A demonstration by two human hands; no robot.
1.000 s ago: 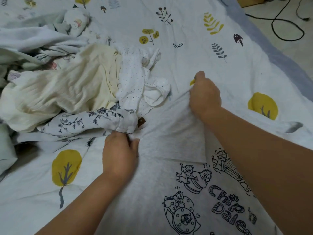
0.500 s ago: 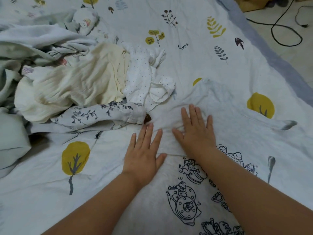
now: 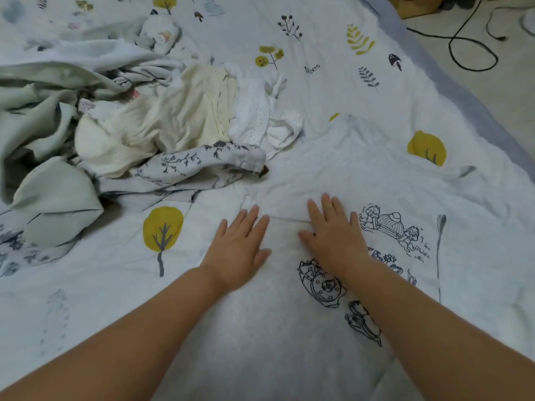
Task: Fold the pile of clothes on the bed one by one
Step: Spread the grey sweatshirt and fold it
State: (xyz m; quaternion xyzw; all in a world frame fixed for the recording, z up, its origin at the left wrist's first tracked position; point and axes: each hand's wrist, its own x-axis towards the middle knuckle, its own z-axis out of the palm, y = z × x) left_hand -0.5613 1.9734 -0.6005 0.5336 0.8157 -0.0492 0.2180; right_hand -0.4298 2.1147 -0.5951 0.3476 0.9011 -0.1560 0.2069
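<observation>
Your left hand [image 3: 241, 250] and right hand [image 3: 335, 235] lie flat, fingers spread, gripping nothing (probably smoothing wrinkles) on the cartoon-print shirt [image 3: 362, 175].

White cartoon-print garment [image 3: 333, 175] spread flat on bed, rumpled clothes pile [image 3: 162, 125] beyond-left

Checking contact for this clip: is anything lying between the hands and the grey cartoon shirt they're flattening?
Nothing visible. The left hand and right hand both lie flat directly on the shirt; the pile of clothes sits apart, up and left.
</observation>
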